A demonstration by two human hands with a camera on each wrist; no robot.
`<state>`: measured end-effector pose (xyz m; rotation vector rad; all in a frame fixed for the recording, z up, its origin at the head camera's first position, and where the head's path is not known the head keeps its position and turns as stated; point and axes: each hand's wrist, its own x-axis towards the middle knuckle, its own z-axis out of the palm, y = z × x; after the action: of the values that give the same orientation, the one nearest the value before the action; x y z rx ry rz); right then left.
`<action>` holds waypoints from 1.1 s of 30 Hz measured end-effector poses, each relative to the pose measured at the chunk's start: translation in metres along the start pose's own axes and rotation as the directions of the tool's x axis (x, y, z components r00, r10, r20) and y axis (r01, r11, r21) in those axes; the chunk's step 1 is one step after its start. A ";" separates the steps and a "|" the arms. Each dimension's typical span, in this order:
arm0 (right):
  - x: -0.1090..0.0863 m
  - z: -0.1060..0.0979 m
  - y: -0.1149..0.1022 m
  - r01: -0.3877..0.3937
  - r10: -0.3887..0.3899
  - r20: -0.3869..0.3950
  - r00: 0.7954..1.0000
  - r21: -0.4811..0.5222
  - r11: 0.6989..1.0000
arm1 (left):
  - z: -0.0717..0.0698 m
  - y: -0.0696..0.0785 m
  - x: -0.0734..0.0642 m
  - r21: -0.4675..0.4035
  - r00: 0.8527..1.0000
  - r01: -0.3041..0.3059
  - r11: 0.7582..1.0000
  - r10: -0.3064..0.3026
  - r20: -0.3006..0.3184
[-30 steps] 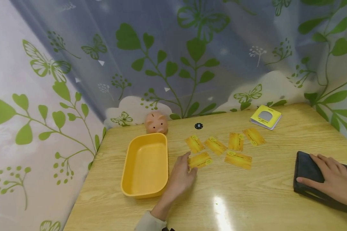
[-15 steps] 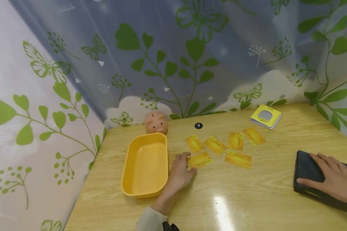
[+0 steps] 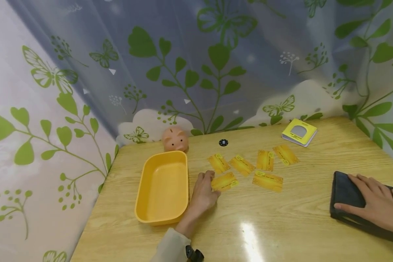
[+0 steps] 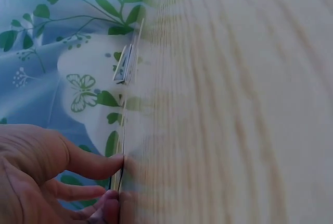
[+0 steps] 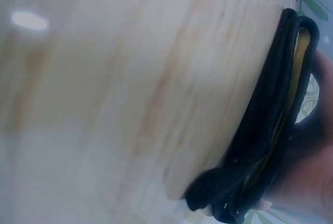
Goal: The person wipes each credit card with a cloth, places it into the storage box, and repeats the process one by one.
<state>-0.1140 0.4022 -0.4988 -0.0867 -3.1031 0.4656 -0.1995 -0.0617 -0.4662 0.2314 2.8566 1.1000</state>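
On the wooden table lie several gold-yellow cards. My left hand (image 3: 204, 194) is at the left end of the nearest left card (image 3: 225, 182), thumb and fingertips curled at its edges. From the side, in the left wrist view, thumb and fingers (image 4: 99, 166) come together low at the tabletop around a thin edge. My right hand (image 3: 376, 203) rests over a dark folded wallet (image 3: 345, 189) at the right, fingers stretched across its top and thumb along the near part. The right wrist view shows the wallet's layered dark fold (image 5: 283, 99) with a yellowish inside.
A yellow tray (image 3: 163, 189) stands left of my left hand, its rim close to the wrist. Behind it sits a pink piggy bank (image 3: 175, 140). A black poker chip (image 3: 223, 142) and a yellow booklet (image 3: 299, 132) lie farther back. A patterned curtain (image 3: 183, 72) backs the table.
The view shifts slightly. My left forearm and sleeve have turned a little, showing more of the black strap at the wrist. Cards, wallet and right hand stay in place.
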 end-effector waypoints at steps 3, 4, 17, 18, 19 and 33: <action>-0.001 -0.001 0.000 -0.002 0.002 -0.001 1.000 0.000 1.000 | 0.001 0.003 0.001 0.023 1.000 0.025 0.999 -0.025 0.001; -0.002 -0.001 0.000 0.000 0.000 0.004 1.000 0.001 1.000 | 0.001 0.004 0.001 0.037 0.999 0.036 0.999 -0.036 0.001; -0.008 0.003 -0.002 -0.026 0.026 -0.013 1.000 0.054 0.998 | 0.006 0.003 0.000 0.074 0.998 0.038 0.997 -0.034 -0.047; -0.008 0.002 -0.002 -0.026 0.026 -0.011 1.000 0.051 0.998 | 0.006 0.003 -0.001 0.075 0.998 0.029 0.997 -0.025 -0.049; -0.008 0.001 -0.003 -0.026 0.026 -0.010 1.000 0.042 0.999 | 0.005 0.004 -0.002 0.073 0.999 0.022 0.997 -0.018 -0.051; -0.008 -0.010 -0.022 -0.014 0.013 0.077 0.997 0.007 1.000 | -0.001 0.002 -0.003 0.048 0.997 -0.071 0.996 0.072 -0.028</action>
<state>-0.1071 0.3838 -0.4823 -0.0923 -3.1779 0.4928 -0.1965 -0.0619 -0.4639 0.3252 2.9240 1.0584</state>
